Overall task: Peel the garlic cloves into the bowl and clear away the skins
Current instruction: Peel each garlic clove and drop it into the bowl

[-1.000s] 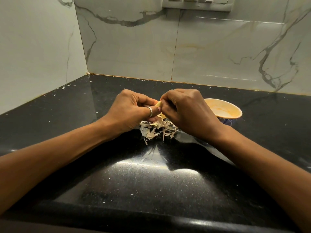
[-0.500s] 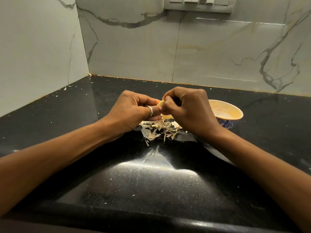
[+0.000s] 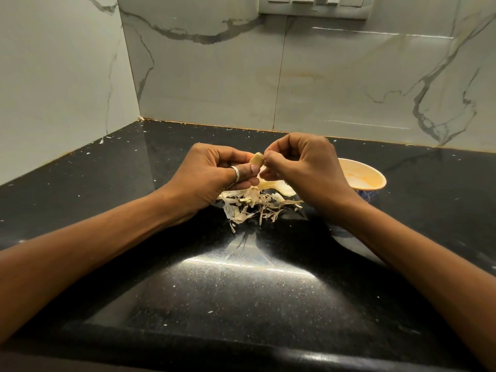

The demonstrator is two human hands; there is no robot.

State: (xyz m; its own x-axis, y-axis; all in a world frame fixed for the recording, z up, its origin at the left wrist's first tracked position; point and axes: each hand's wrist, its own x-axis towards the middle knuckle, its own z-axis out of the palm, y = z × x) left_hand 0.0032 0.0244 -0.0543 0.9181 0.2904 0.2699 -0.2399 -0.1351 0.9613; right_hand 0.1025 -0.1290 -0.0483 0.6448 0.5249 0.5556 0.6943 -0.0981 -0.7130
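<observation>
Two hands on one garlic clove, just left of the bowl
Head view: your left hand curls round the clove; your right hand pinches its tip with curled fingers. Skins lie heaped below both hands, left of the bowl, on the black counter
</observation>
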